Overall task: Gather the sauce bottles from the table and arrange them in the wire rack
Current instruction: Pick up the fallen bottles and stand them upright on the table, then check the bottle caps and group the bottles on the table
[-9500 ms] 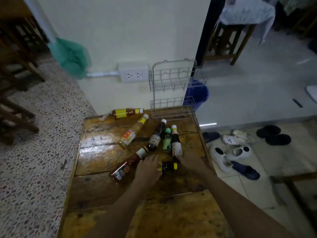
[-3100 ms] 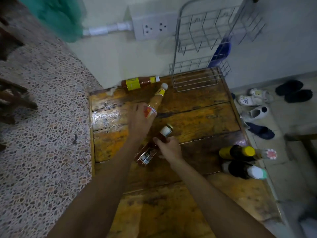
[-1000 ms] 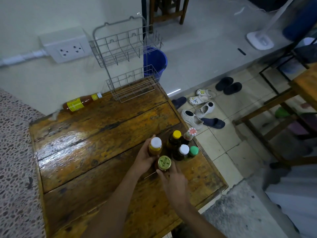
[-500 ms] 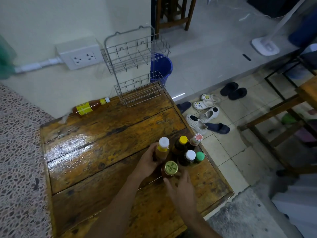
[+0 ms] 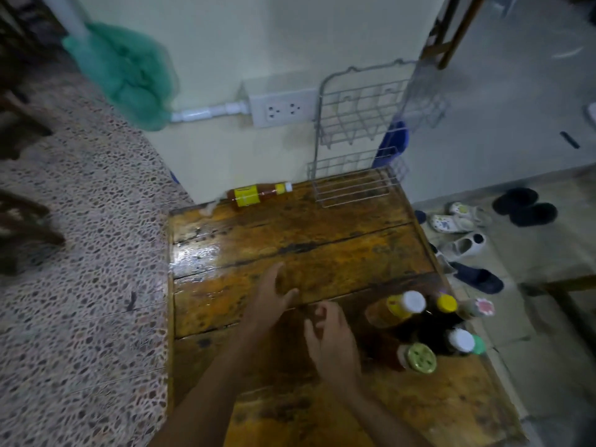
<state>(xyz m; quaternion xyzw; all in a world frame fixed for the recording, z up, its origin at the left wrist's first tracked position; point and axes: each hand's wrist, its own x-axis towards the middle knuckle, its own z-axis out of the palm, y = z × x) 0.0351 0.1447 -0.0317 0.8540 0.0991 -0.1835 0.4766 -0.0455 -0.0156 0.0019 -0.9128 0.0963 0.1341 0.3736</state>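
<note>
- Here, our wooden table (image 5: 322, 240) stood against the pale wall, its far planks bare where half a second earlier our view had centred on the near right corner; the view had swung left and toward the wall.
- The two-tier wire rack (image 5: 358, 150) stood at the table's far right edge, both baskets holding no bottle, so by our judgement the arranging had not yet begun.
- The cluster of upright bottles (image 5: 425, 327), six caps showing, stood gathered near the table's right edge, well apart from the rack; a moment before, both our hands had been on it.
- The lone lying bottle (image 5: 258, 195), yellow-labelled, lay on its side along the far edge just left of the rack, unmoved through every earlier view and seemingly the last one left to collect.
- Our left hand (image 5: 272, 298) had let go of the white-capped bottle and hung over the middle planks, fingers loosely spread and holding nothing, pointed toward the far edge.
- Our right hand (image 5: 332, 337) had come off the green-lidded bottle and hovered just left of the cluster, fingers loosely curled around nothing, though blur softened them.
- With both hands freed, we judged the gathering nearly done, with the far bottle the next reach.
</note>
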